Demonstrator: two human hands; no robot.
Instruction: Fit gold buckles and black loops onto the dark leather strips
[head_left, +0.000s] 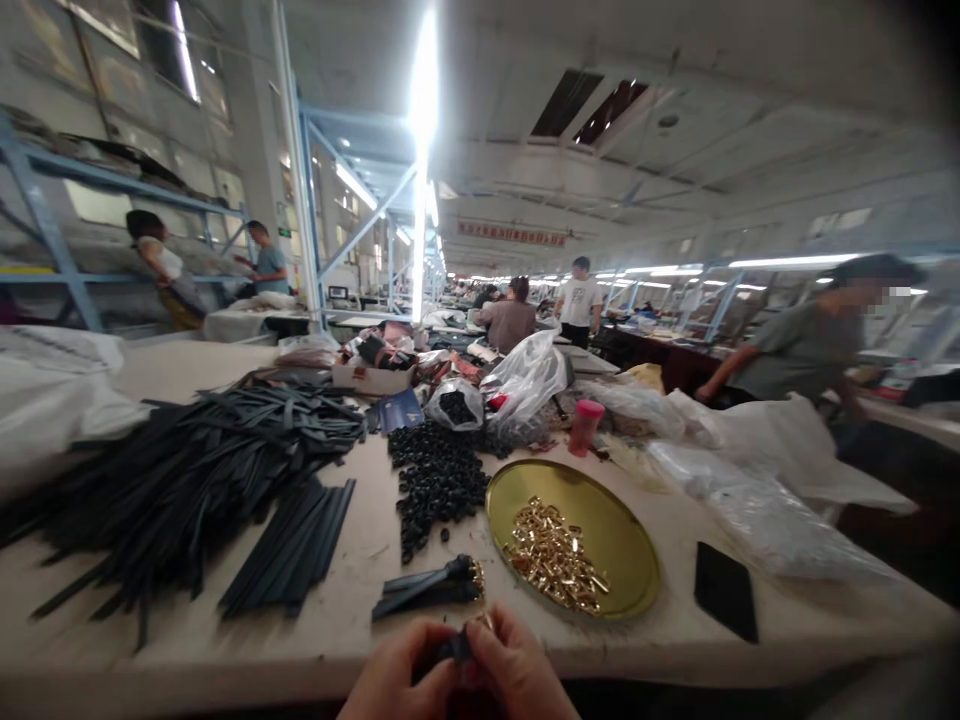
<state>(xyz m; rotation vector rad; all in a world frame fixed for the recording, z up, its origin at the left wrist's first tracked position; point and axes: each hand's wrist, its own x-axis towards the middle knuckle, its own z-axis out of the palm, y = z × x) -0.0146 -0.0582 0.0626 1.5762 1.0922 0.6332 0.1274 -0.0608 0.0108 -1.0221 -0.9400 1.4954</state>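
Note:
My left hand [409, 668] and my right hand [514, 662] meet at the table's front edge. The left is closed on a dark strip [456, 648]; the right pinches a small gold piece [481, 622] against it. Just beyond them lies a small bundle of dark strips with gold ends [431, 588]. A round gold tray [630, 545] to the right holds a heap of gold metal pieces [555, 555]. Small black loops [439, 480] are piled behind the bundle. Flat dark strips [292, 548] lie in a row at the left.
A large heap of dark strips [202, 460] covers the left. A phone-like black slab [725, 590], plastic bags [772, 510] and a pink-lidded jar [585, 428] are on the right. Clear bags and scraps lie behind. A person [802, 340] stands beyond at the right; others are farther back.

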